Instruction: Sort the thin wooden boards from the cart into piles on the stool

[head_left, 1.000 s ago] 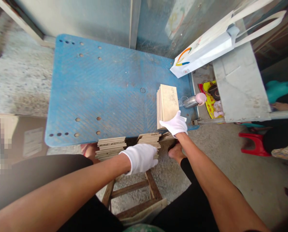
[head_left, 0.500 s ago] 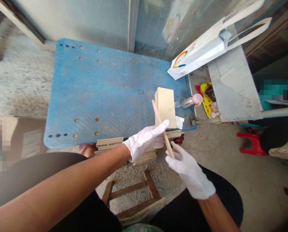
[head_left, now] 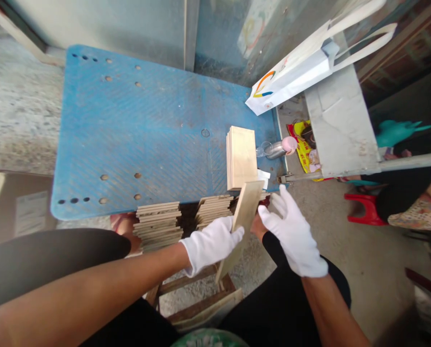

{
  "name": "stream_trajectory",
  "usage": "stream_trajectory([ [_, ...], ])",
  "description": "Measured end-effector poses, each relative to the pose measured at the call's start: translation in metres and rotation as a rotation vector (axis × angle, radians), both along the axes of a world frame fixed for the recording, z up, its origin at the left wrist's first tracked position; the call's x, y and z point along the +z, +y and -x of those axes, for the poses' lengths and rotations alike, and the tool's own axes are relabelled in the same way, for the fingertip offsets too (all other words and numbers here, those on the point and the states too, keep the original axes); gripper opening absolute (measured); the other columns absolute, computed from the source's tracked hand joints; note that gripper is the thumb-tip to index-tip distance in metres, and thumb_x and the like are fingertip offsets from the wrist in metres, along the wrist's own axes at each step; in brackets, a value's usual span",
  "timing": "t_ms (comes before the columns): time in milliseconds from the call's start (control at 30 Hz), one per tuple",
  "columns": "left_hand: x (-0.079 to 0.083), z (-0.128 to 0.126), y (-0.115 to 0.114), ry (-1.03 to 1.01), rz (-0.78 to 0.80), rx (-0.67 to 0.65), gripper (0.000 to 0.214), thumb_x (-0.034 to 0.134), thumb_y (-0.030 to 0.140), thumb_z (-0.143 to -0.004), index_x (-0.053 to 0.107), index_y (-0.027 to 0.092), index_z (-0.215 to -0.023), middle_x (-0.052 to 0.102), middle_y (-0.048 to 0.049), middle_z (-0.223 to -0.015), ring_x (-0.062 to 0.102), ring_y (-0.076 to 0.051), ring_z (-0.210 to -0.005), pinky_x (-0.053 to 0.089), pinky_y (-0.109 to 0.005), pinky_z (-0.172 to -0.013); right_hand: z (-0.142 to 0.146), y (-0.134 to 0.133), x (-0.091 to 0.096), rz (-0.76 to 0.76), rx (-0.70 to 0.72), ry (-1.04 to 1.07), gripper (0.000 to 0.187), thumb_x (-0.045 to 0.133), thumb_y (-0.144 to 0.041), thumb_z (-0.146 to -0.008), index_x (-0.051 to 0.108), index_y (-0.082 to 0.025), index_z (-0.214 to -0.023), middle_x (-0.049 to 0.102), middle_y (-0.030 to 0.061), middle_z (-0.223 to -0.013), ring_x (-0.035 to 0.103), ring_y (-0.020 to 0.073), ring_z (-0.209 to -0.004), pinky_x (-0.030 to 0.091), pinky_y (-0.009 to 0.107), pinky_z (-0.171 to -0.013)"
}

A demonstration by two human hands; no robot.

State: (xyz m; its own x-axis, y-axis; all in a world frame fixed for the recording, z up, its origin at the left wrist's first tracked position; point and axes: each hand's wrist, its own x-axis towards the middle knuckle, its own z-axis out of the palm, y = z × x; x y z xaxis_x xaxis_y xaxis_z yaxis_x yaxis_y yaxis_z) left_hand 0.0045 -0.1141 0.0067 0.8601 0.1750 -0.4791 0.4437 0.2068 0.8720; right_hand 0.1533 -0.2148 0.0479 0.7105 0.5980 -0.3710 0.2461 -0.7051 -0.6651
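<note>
My left hand point(head_left: 215, 243), in a white glove, grips a thin wooden board point(head_left: 247, 207) by its left edge; the board is tilted, its far end near the table's front edge. To the right of the board, my right hand point(head_left: 291, 231), also gloved in white, is held with thumb and fingers apart and nothing in it. Just beyond the board, a neat stack of pale wooden boards point(head_left: 242, 156) lies on the blue table point(head_left: 157, 135). Below the table's front edge are more piles, a left board pile point(head_left: 157, 224) and a middle board pile point(head_left: 213, 208).
A metal bottle with a pink cap point(head_left: 278, 148) stands right of the stack, near a white paper bag point(head_left: 291, 86). A wooden stool frame point(head_left: 190, 282) is between my legs. At right are a red stool point(head_left: 363, 209), a seated person and a teal glove point(head_left: 396, 132).
The board has swung from edge-on to showing its broad face, moving lower. My right hand has let go of it and opened to the right; my left hand has shifted down along it.
</note>
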Motion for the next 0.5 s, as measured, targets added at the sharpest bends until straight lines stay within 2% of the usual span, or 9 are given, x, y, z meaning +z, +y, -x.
stream_trajectory([
  [33, 0.0, 0.002, -0.004, -0.02, -0.003, -0.05, 0.033, 0.039, 0.037, -0.09, 0.06, 0.013, -0.096, 0.068, -0.0075, -0.09, 0.062, -0.019, -0.08, 0.05, -0.029, -0.07, -0.007, 0.005, 0.007, -0.036, 0.031, -0.035, 0.088, 0.064, -0.047, -0.078, 0.018, -0.025, -0.15, 0.046, 0.0108, -0.141, 0.049, 0.0244, -0.124, 0.045, 0.04, -0.102],
  [100, -0.001, 0.007, -0.011, -0.052, -0.038, -0.149, 0.03, 0.038, 0.033, -0.091, 0.059, 0.013, -0.096, 0.067, -0.0068, -0.09, 0.06, -0.018, -0.078, 0.048, -0.027, -0.07, -0.022, 0.006, 0.021, -0.026, 0.175, -0.079, 0.071, 0.063, -0.043, -0.081, 0.034, -0.032, -0.144, 0.049, 0.0044, -0.139, 0.05, 0.0236, -0.124, 0.042, 0.041, -0.105],
  [167, 0.0, 0.011, -0.014, -0.058, -0.132, -0.257, 0.028, 0.038, 0.031, -0.09, 0.059, 0.015, -0.098, 0.067, -0.0065, -0.093, 0.059, -0.018, -0.079, 0.047, -0.028, -0.073, -0.034, -0.001, 0.034, 0.081, 0.383, -0.07, 0.047, 0.06, -0.04, -0.083, 0.055, -0.034, -0.13, 0.057, 0.0004, -0.131, 0.053, 0.0236, -0.12, 0.038, 0.042, -0.108],
  [233, 0.001, 0.013, -0.015, -0.036, -0.229, -0.364, 0.028, 0.038, 0.031, -0.09, 0.059, 0.018, -0.104, 0.066, -0.0058, -0.094, 0.059, -0.018, -0.078, 0.046, -0.029, -0.074, -0.043, -0.011, 0.043, 0.193, 0.557, -0.002, 0.034, 0.058, -0.037, -0.085, 0.064, -0.034, -0.118, 0.062, -0.0005, -0.123, 0.056, 0.0234, -0.116, 0.038, 0.042, -0.108],
  [333, 0.002, 0.018, -0.017, -0.058, -0.232, -0.469, 0.029, 0.041, 0.027, -0.087, 0.058, 0.021, -0.11, 0.066, -0.0042, -0.092, 0.059, -0.018, -0.074, 0.046, -0.027, -0.071, -0.048, -0.027, 0.047, 0.269, 0.666, 0.128, 0.033, 0.057, -0.034, -0.086, 0.064, -0.035, -0.118, 0.065, -0.0012, -0.118, 0.06, 0.0221, -0.11, 0.045, 0.038, -0.102],
  [433, -0.001, 0.021, -0.022, -0.109, -0.176, -0.52, 0.037, 0.045, 0.022, -0.082, 0.056, 0.023, -0.117, 0.068, -0.0035, -0.092, 0.061, -0.018, -0.075, 0.047, -0.025, -0.07, -0.047, -0.049, 0.044, 0.262, 0.708, 0.211, 0.033, 0.056, -0.027, -0.086, 0.066, -0.036, -0.115, 0.068, -0.0014, -0.113, 0.065, 0.0224, -0.101, 0.054, 0.034, -0.089],
  [500, -0.006, 0.022, -0.027, -0.104, -0.205, -0.531, 0.043, 0.048, 0.02, -0.08, 0.055, 0.023, -0.122, 0.069, -0.0038, -0.095, 0.063, -0.019, -0.078, 0.048, -0.026, -0.072, -0.048, -0.068, 0.042, 0.257, 0.762, 0.198, 0.036, 0.054, -0.024, -0.086, 0.064, -0.037, -0.118, 0.068, -0.0017, -0.112, 0.066, 0.0229, -0.098, 0.056, 0.035, -0.086],
])
